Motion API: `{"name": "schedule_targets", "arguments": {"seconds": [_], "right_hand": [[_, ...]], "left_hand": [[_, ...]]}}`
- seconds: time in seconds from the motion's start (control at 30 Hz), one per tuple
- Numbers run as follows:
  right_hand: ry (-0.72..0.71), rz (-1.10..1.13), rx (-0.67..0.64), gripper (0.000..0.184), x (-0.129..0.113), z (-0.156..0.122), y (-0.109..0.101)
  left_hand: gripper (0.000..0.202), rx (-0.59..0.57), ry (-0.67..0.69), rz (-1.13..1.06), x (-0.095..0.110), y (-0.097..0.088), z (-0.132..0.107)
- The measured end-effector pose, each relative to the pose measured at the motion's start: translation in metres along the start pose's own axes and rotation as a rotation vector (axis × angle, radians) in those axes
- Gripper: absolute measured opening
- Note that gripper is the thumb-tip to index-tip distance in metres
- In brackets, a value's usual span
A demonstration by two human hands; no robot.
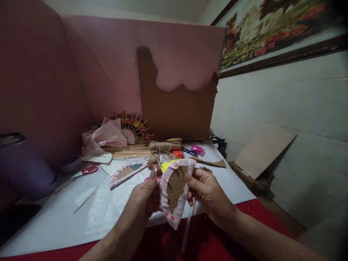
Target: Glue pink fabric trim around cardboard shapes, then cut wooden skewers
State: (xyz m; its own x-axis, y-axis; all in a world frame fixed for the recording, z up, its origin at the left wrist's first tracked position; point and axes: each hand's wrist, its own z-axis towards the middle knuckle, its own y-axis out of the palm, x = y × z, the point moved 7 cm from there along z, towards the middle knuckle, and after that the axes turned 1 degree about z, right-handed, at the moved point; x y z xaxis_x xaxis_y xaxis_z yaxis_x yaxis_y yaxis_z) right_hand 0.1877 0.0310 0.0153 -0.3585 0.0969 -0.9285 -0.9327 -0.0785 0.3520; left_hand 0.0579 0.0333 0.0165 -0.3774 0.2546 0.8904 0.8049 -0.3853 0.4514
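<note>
Between both hands, above the near edge of the table, is a half-round cardboard piece (pixel 176 188) with pale pink dotted fabric folded over its rim. My left hand (pixel 143 199) grips its left side, thumb on the fabric edge. On the other side, my right hand (pixel 205 190) pinches its upper right edge between thumb and fingers. A clear stick (pixel 187 232) points down below my right hand; whether the fingers hold it I cannot tell. A similar fabric-edged cardboard piece (pixel 126 174) lies on the table to the left.
White paper (pixel 70 217) covers the table over a red cloth (pixel 252 214). Red-handled scissors (pixel 88 169) lie left, near a purple container (pixel 24 166). Behind are a twine roll (pixel 165 145), thin wooden sticks (pixel 127 151), dotted fabric (pixel 104 136) and a decorated fan (pixel 136 127). Cut cardboard (pixel 176 112) stands at the back.
</note>
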Motion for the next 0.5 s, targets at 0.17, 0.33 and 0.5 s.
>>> {"name": "schedule_targets", "arguments": {"seconds": [0.17, 0.33, 0.5], "right_hand": [[0.024, 0.035, 0.060, 0.032, 0.001, 0.004, -0.007], [0.015, 0.021, 0.020, 0.030, 0.006, 0.006, -0.006], [0.032, -0.029, 0.002, 0.042, 0.009, 0.005, -0.004]], "left_hand": [[0.038, -0.197, -0.213, -0.188, -0.021, 0.015, -0.003], [0.046, -0.265, -0.216, -0.200, -0.023, 0.018, -0.004], [0.043, -0.182, -0.138, -0.159, -0.017, 0.014, -0.002]]}}
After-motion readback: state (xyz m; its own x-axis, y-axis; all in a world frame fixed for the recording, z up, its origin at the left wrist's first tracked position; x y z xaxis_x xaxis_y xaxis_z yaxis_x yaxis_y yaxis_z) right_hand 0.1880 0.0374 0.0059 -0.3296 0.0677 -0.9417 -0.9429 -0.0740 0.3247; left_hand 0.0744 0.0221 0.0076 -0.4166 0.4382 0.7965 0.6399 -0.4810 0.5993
